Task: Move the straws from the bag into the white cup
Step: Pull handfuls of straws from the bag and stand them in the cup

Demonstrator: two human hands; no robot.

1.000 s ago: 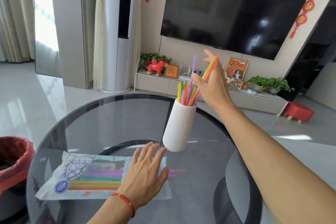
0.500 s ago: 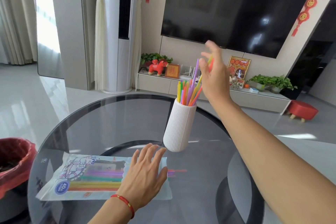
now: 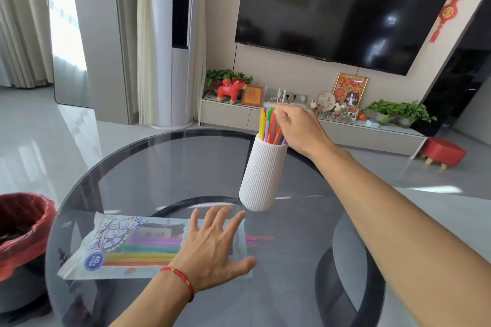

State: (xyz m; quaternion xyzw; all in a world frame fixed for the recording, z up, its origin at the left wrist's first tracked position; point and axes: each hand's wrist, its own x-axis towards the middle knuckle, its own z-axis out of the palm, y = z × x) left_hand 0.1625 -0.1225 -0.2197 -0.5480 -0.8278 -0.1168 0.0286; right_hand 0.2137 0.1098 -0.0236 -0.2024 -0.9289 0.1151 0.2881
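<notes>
right hand [image 3: 297,127] pinching straws [image 3: 269,125] into cup [image 3: 261,175]; left hand [image 3: 212,249] flat, open on bag [image 3: 119,247]; next, probably releasing and fetching more.

on the round table [image 3: 164,167] in front of you, the bag [image 3: 127,247] lies flat at the near left, with your left hand [image 3: 212,249] resting on its right end, where a few straw tips [image 3: 259,239] stick out. the cup [image 3: 263,175] stands behind and to the right of the bag, with the straws [image 3: 268,127] upright in it and your right hand [image 3: 300,130] at their tops. a bin [image 3: 24,233] sits on the floor left of the table.
</notes>
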